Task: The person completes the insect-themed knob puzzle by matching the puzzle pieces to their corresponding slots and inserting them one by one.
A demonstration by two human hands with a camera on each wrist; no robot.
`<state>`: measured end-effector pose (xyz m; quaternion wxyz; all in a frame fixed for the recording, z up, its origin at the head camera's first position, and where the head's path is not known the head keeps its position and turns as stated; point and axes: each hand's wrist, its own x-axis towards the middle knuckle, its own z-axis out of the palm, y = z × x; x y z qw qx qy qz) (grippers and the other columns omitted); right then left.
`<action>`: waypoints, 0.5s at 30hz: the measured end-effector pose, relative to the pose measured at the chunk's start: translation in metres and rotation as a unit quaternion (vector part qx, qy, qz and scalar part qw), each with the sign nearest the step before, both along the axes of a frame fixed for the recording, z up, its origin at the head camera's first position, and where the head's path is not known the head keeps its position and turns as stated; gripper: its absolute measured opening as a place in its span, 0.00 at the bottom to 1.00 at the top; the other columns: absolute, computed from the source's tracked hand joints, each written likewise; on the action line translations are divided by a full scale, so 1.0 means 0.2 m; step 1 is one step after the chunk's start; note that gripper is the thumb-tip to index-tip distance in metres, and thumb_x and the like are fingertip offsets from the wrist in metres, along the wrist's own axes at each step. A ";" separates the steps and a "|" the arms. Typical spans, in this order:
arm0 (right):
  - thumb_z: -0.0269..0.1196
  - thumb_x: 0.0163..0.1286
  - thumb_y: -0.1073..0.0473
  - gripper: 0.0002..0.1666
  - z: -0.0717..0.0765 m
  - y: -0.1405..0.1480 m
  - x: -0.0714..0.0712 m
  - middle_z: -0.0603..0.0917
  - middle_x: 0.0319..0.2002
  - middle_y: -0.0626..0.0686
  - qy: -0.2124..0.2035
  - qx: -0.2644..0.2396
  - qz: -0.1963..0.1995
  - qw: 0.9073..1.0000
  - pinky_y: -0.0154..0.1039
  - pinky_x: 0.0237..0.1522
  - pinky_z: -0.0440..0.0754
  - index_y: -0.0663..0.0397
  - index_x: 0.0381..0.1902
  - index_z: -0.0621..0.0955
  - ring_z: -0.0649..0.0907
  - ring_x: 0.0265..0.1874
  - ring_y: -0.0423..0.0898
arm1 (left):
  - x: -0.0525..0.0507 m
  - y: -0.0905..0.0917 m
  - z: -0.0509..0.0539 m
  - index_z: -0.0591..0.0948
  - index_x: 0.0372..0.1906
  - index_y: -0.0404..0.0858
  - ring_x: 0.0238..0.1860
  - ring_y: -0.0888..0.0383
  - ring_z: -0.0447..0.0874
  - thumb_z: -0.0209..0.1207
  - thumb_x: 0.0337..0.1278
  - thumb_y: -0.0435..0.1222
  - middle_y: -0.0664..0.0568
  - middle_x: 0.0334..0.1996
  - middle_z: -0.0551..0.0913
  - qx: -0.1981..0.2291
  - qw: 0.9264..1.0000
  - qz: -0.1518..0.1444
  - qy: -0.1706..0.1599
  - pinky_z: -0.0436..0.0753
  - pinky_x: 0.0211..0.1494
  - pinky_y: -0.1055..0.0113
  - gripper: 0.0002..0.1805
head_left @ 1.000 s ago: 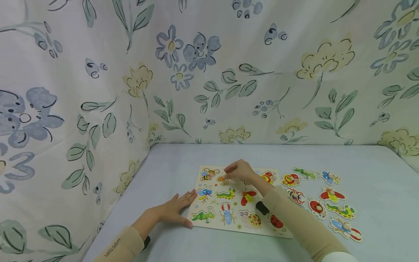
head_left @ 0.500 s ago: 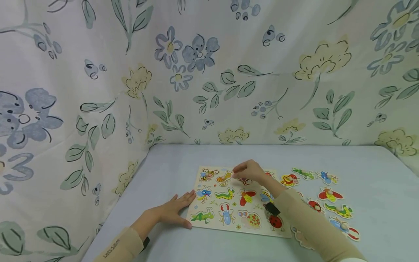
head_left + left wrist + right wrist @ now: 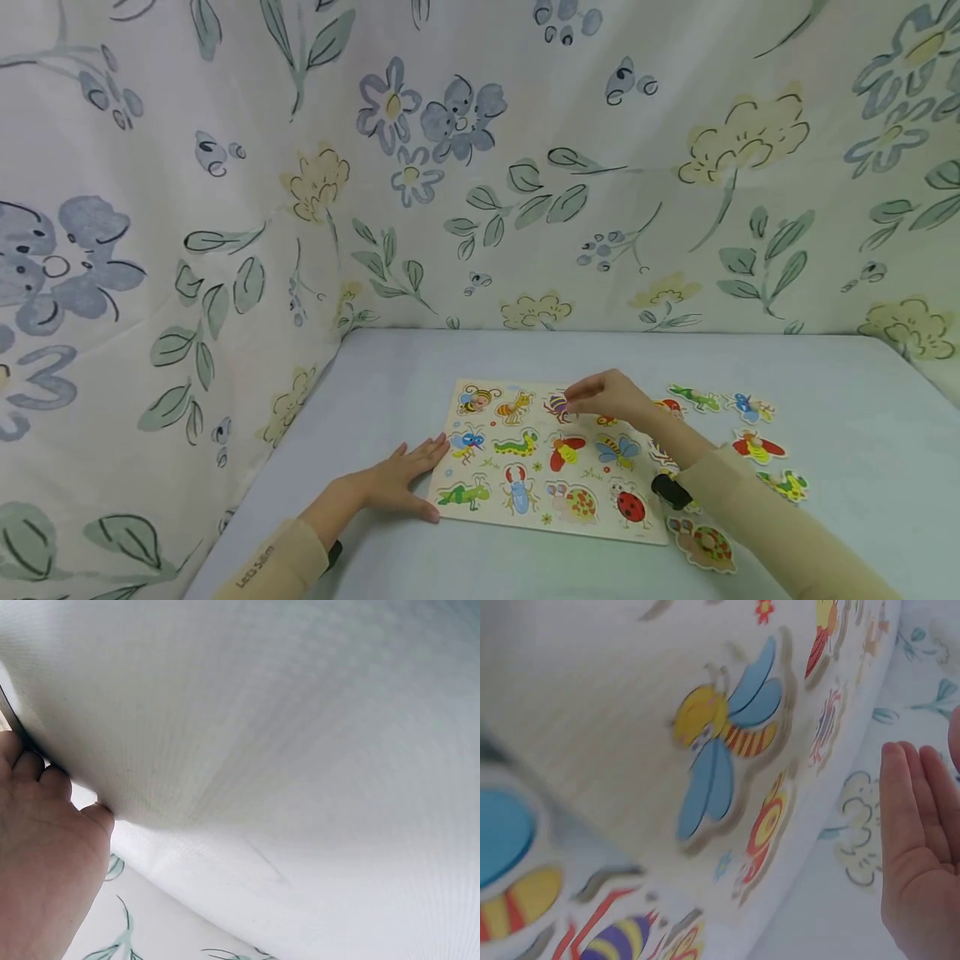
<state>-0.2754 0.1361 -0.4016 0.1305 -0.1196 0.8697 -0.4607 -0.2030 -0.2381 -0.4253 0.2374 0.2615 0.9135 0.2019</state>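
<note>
A cream wooden insect puzzle board (image 3: 495,533) lies on the white table. My left hand (image 3: 401,483) rests at its left edge with fingers stretched out and thumb spread near the lower left corner; in the left wrist view that hand (image 3: 52,847) shows at the left side. Above the board's top row my right hand (image 3: 611,398) hovers beside the purple striped spider picture (image 3: 557,406). In the right wrist view the right hand (image 3: 922,847) has straight fingers and holds nothing. The ant picture (image 3: 514,408) and bee (image 3: 476,400) are left of it.
Loose insect pieces lie right of the board, including a grasshopper (image 3: 693,397), a mosquito (image 3: 752,407), a red-winged bug (image 3: 759,447), a caterpillar (image 3: 786,485) and a spotted snail (image 3: 703,544). My right forearm covers others. A floral curtain (image 3: 480,250) hangs behind the table.
My right hand has moved to the right along the board's top row, from over the ant past the spider, uncovering both pictures. The left hand has stayed in place.
</note>
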 end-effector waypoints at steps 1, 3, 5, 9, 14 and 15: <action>0.68 0.64 0.57 0.19 0.00 0.02 0.01 0.87 0.45 0.57 -0.001 0.002 -0.003 1.000 0.49 0.48 0.82 0.63 0.49 0.84 0.82 0.49 0.55 | 0.00 0.00 0.00 0.49 0.77 0.36 0.76 0.44 0.42 0.67 0.49 0.57 0.45 0.78 0.44 -0.001 1.000 0.000 -0.001 0.39 0.74 0.40 0.58; 0.68 0.64 0.57 0.20 0.00 0.06 0.02 0.86 0.46 0.58 -0.002 0.004 -0.008 1.000 0.49 0.49 0.82 0.64 0.50 0.84 0.82 0.49 0.55 | 0.00 0.00 0.01 0.49 0.77 0.36 0.76 0.43 0.42 0.67 0.50 0.56 0.44 0.77 0.44 -0.001 1.000 -0.001 -0.001 0.39 0.74 0.40 0.58; 0.68 0.64 0.57 0.21 0.00 0.09 0.04 0.86 0.46 0.58 -0.003 0.001 -0.012 1.000 0.50 0.50 0.81 0.65 0.50 0.83 0.83 0.48 0.55 | 0.00 0.00 0.01 0.49 0.77 0.34 0.76 0.43 0.42 0.68 0.50 0.55 0.43 0.77 0.44 0.000 1.000 -0.002 -0.001 0.40 0.74 0.40 0.58; 0.68 0.64 0.58 0.22 0.00 0.16 0.07 0.87 0.45 0.59 -0.004 -0.019 -0.005 1.000 0.51 0.51 0.81 0.67 0.51 0.82 0.84 0.47 0.55 | 0.00 0.01 0.02 0.50 0.77 0.34 0.76 0.43 0.42 0.68 0.50 0.55 0.43 0.77 0.44 0.002 1.000 -0.003 -0.001 0.40 0.74 0.39 0.58; 0.68 0.64 0.58 0.23 0.00 0.24 0.10 0.85 0.47 0.62 -0.013 -0.039 0.013 0.999 0.52 0.52 0.81 0.70 0.52 0.81 0.82 0.51 0.58 | 0.00 0.01 0.01 0.49 0.77 0.34 0.76 0.43 0.43 0.68 0.49 0.56 0.43 0.77 0.45 -0.001 1.000 0.000 0.001 0.40 0.74 0.40 0.58; 0.68 0.64 0.58 0.23 0.00 0.25 0.11 0.85 0.47 0.62 -0.014 -0.037 0.013 0.999 0.51 0.52 0.81 0.70 0.52 0.81 0.81 0.52 0.59 | 0.00 0.01 0.01 0.49 0.77 0.34 0.76 0.43 0.43 0.68 0.49 0.56 0.43 0.77 0.45 -0.001 1.000 0.000 0.002 0.40 0.74 0.40 0.59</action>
